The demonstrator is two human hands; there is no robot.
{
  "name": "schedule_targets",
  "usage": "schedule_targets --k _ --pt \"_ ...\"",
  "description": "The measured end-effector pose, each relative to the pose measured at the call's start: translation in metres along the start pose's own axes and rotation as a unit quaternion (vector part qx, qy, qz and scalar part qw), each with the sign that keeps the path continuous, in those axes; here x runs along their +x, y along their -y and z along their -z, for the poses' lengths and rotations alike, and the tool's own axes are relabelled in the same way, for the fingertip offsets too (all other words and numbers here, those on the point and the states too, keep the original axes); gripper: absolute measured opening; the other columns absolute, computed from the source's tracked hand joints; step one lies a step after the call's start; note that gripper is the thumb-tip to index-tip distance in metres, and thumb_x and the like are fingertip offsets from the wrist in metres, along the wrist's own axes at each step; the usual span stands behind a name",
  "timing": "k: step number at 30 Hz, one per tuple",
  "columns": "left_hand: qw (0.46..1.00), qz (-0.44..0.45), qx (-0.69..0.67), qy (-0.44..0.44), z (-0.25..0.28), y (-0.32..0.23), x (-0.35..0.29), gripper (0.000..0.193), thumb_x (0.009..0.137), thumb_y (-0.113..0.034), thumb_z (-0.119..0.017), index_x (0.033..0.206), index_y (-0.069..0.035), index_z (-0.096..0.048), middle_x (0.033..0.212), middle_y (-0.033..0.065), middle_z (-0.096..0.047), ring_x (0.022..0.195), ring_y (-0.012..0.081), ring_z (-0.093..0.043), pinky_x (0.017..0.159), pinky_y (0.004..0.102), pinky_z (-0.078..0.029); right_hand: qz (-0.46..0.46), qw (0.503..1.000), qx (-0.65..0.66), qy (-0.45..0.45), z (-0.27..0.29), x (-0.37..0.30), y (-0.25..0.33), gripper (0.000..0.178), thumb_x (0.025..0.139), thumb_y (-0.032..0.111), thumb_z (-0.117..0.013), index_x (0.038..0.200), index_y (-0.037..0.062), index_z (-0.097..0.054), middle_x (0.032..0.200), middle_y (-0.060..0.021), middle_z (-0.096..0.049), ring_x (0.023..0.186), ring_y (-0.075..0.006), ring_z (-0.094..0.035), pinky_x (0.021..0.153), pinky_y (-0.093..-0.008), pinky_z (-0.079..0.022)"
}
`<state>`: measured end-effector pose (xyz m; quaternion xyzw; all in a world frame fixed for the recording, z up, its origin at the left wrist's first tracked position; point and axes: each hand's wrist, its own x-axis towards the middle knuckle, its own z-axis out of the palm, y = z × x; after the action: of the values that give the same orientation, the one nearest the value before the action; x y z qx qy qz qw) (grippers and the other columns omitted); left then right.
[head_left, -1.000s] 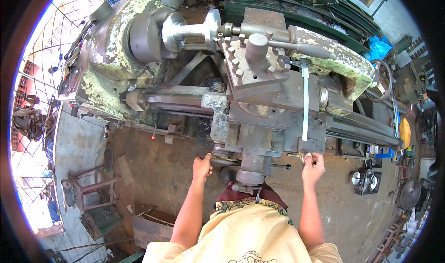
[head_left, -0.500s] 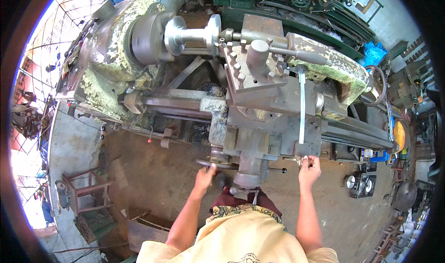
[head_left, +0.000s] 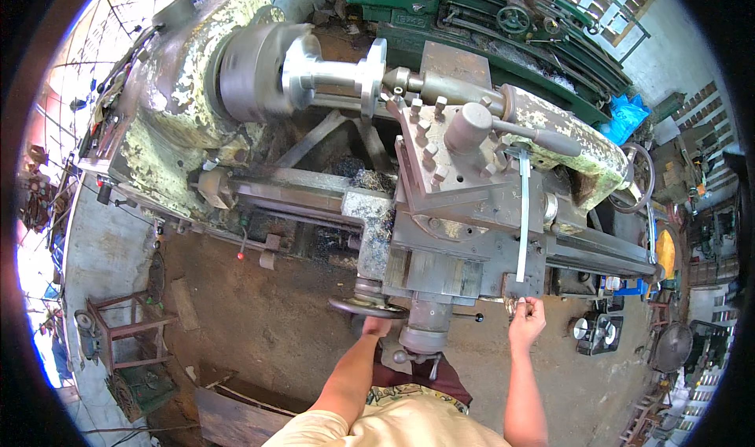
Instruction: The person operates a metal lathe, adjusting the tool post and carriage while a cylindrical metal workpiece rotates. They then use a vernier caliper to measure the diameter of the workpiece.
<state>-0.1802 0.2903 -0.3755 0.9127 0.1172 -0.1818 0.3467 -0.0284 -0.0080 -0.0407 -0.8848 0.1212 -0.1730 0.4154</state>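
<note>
My left hand is at the lower rim of the carriage handwheel on the front of a lathe, its fingers wrapped round and partly hidden by the rim. My right hand pinches a small part at the lower right corner of the carriage; what it is I cannot make out. A shiny spool-shaped metal workpiece sits between the motion-blurred chuck and the tailstock centre. The square tool post, ringed with bolts, stands close to the workpiece's right flange.
A pale flat strip lies along the carriage above my right hand. The cross-slide crank projects close to my body. A red-tipped lever hangs on the left, with a wooden stool frame beyond. Behind stands a green machine.
My left hand has moved right, round to the lower rim of the handwheel. My right hand keeps its pinch at the carriage corner. The whole view has shifted slightly.
</note>
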Motion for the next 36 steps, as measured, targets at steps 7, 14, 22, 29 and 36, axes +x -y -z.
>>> schedule_targets --k 7,14,22,29,36 --pt "0.925 0.22 -0.263 0.165 0.096 0.068 -0.039 0.049 0.103 -0.044 -0.061 0.135 -0.006 -0.066 0.107 0.0089 -0.071 0.075 0.0252 -0.071 0.063 0.0408 -0.061 -0.134 0.955 0.259 -0.055 -0.002 0.018 -0.109 0.011 0.097 0.01 -0.07 0.092 0.0031 -0.064 0.075 0.0025 -0.056 0.066 -0.0085 -0.051 0.061 -0.0276 -0.042" --pt "0.87 0.487 -0.078 0.008 0.21 0.149 -0.251 0.048 0.094 -0.048 -0.069 0.121 -0.008 -0.075 0.104 0.0213 -0.077 0.099 0.0317 -0.075 0.087 0.0443 -0.058 -0.311 0.932 -0.14 0.119 -0.049 0.044 -0.309 0.054 0.085 0.024 -0.082 0.128 -0.0015 -0.059 0.114 -0.0177 -0.07 0.098 -0.0242 -0.068 0.08 -0.0379 -0.054" --pt "0.724 0.575 -0.381 -0.028 0.135 0.079 -0.358 0.033 0.102 -0.04 -0.065 0.116 -0.01 -0.068 0.092 0.0102 -0.075 0.069 0.0254 -0.074 0.057 0.0398 -0.057 -0.479 0.84 -0.047 0.251 -0.074 0.057 -0.365 0.07 0.088 0.035 -0.076 0.147 0.0065 -0.05 0.144 -0.0189 -0.057 0.119 -0.0392 -0.061 0.086 -0.0515 -0.057" --pt "0.784 0.54 -0.28 0.12 0.135 0.065 -0.346 0.049 0.101 -0.042 -0.066 0.137 -0.009 -0.062 0.129 0.0153 -0.072 0.096 0.0314 -0.076 0.076 0.0449 -0.062 -0.557 0.79 0.135 0.216 -0.048 0.07 -0.383 0.055 0.091 0.04 -0.072 0.138 0.0147 -0.057 0.123 -0.0134 -0.061 0.104 -0.0325 -0.062 0.083 -0.0508 -0.055" --pt "0.88 0.43 -0.184 0.086 0.215 0.145 -0.254 0.055 0.095 -0.04 -0.072 0.137 -0.006 -0.063 0.109 0.0168 -0.076 0.092 0.0264 -0.075 0.08 0.0431 -0.06 -0.511 0.784 0.284 0.21 -0.031 0.086 -0.38 0.048 0.098 0.05 -0.061 0.134 0.0186 -0.061 0.124 -0.009 -0.067 0.099 -0.0283 -0.068 0.081 -0.0462 -0.056"
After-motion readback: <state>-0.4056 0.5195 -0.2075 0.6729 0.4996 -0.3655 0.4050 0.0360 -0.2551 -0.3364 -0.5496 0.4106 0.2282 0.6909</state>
